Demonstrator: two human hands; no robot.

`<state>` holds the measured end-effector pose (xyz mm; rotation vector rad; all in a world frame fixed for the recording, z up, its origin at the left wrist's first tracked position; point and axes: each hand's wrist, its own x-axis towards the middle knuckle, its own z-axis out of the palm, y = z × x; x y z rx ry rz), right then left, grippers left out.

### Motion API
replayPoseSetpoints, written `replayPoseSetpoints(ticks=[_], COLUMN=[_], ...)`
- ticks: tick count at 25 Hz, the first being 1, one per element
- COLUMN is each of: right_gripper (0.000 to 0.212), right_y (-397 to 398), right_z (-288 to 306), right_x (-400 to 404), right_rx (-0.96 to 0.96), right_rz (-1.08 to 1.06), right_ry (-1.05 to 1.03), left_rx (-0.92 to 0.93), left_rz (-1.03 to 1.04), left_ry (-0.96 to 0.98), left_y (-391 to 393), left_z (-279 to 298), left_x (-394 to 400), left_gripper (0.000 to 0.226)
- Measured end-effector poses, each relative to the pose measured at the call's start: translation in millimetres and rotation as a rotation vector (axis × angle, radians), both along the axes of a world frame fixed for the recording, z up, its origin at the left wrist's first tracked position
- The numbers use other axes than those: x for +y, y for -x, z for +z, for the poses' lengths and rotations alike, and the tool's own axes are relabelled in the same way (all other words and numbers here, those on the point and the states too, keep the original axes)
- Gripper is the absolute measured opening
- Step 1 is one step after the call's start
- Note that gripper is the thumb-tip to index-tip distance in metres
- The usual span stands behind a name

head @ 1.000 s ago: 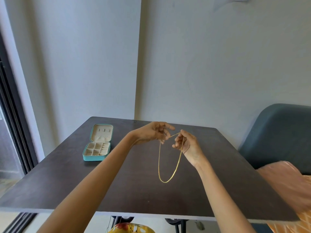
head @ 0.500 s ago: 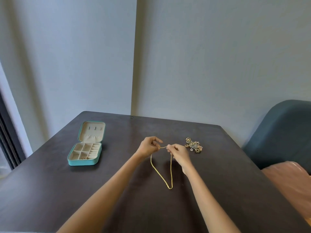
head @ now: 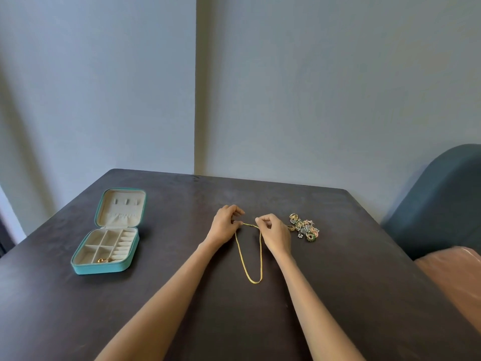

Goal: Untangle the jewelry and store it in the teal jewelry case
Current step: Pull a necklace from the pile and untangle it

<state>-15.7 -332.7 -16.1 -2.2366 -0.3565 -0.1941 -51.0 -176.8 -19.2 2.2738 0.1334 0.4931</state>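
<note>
So on the far left of the dark table [head: 182, 295] there's the teal jewelry case [head: 104, 267], lying open with its lid [head: 121, 208] flat back toward the wall. The lining is cream. The lid has a few little tabs near the top and a gathered pocket below them. The base is split into square compartments on its left and a row of ring rolls on its right, and there's one small gold piece [head: 102, 260] sitting in the front compartment closest to the camera. Can't really make out what kind of piece it is, too small.

Moving right, roughly mid-table, the left hand [head: 225, 226] has its fingers curled in and is pinching one end of a gold chain [head: 250, 269]. Just beside it the right hand [head: 276, 233] is pinching the other end the same way, fingers curled. The two hands are close together but not touching, with a short bit of chain running between them. The rest of the chain drops back toward the camera in a long narrow loop that lies on the table between the forearms.

Right next to the right hand, a bit further over, is a pile of jewelry [head: 304, 227], gold rings and sparkly green and pink pieces all bunched up together.

At the far right edge there's a dark blue chair [head: 442, 199] and some peach-coloured fabric [head: 450, 277].
</note>
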Motion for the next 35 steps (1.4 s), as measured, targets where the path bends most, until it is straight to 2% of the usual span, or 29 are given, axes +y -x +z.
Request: replayPoseSetpoints(ticks=[2,4,8,11,19,30,35], right_gripper=[0.020,0.017,0.024,0.030,0.032,0.029,0.029], right_y=[11.1,27.2,63.8,82.9,74.4,64.6,66.4], right_z=[0.8,1.4,2.1,2.9,4.7,0.3,4.8], right_x=[-6.4,-16.1,-37.8,-50.3,-61.4,-63.8,-69.0], right_rx=[0.040,0.068,0.123,0.109,0.163,0.156,0.186], right_rz=[0.039,0.102,0.313,0.370,0.495,0.542,0.553], right_ry=[-0.120,-0.147,-0.011,0.094,0.079,0.078,0.070], left_rx=[-0.012,0.007,0.091,0.180,0.309,0.276,0.241], left_rz=[0.063,0.144,0.118,0.091,0.038,-0.068,-0.088], left_ry=[-0.008,-0.014,-0.298,-0.397,-0.372,-0.412,-0.369], left_y=[6.4,17.7,36.6,35.9,-0.9,-24.0,-25.8], left_z=[-2.2,-0.7,2.2,-0.2,7.3,3.6,3.1], left_x=[1.7,2.0,-3.2,-8.0,-9.1,-7.0,-7.0], left_gripper=[0.024,0.033,0.031,0.031,0.036,0.037,0.035])
